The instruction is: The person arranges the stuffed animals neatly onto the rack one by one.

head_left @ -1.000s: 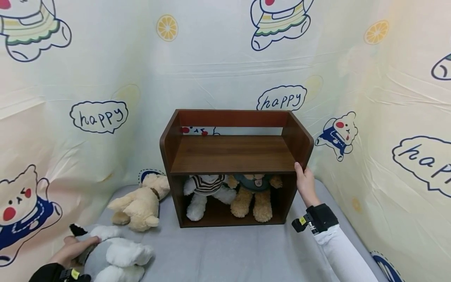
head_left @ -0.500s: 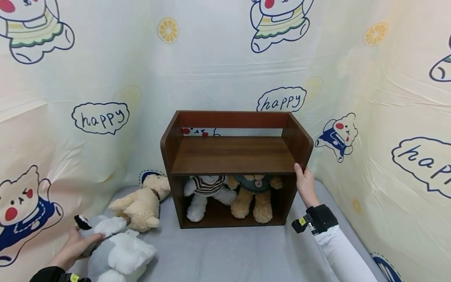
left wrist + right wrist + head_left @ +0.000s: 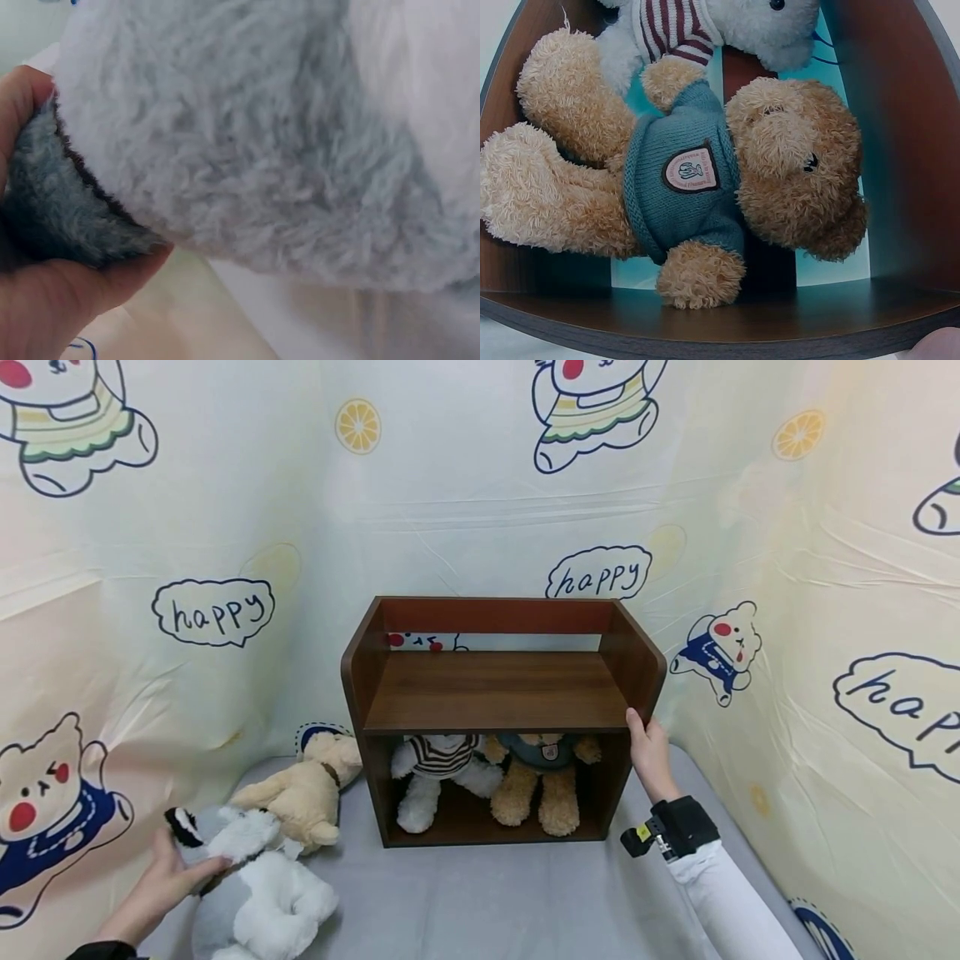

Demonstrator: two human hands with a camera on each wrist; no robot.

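My left hand [image 3: 168,881] grips a grey and white plush dog [image 3: 262,893] by its head and neck, at the lower left of the head view. In the left wrist view, thumb and fingers wrap round the grey fur [image 3: 75,202] beside a dark collar. My right hand [image 3: 651,752] holds the right side edge of a brown wooden shelf [image 3: 495,689]. Inside the shelf's lower compartment sit a brown teddy bear [image 3: 795,157] in a teal sweater and a white plush toy [image 3: 442,772] in a striped shirt. The shelf board hides their heads in the head view.
A cream plush dog [image 3: 303,793] with a dark collar leans left of the shelf, just behind the grey and white one. Everything stands on a grey cloth surface [image 3: 450,902]. Printed curtains [image 3: 465,460] enclose the back and both sides.
My left hand has raised the plush dog's head and moved it slightly right and away from me, towards the cream one. The right hand stays on the shelf.
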